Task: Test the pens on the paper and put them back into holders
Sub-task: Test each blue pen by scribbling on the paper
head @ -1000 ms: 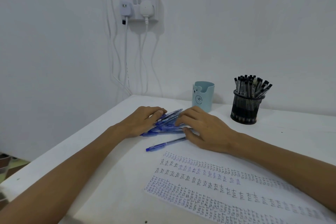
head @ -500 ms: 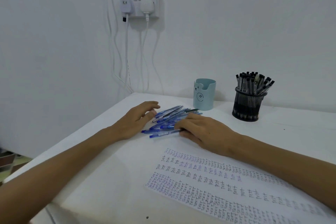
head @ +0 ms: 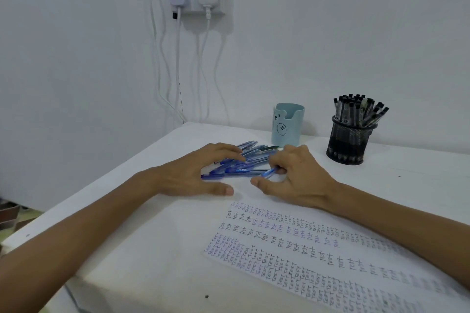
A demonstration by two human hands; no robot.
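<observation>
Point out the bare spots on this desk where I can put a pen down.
Bare table lies between the blue holder and the mesh holder, right of the mesh holder along the wall, and between the left forearm and the paper. Crowded: the blue pens heaped between the left hand and right hand.

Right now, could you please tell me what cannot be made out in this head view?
Head view:
Inside the light blue holder: its own wall hides it.
Blue pens count: the left hand covers part of the pile.
Right hand: curled fingers hide whether it pinches a pen.
Paper: the right forearm and frame edge cut it off; far writing blurs.
</observation>
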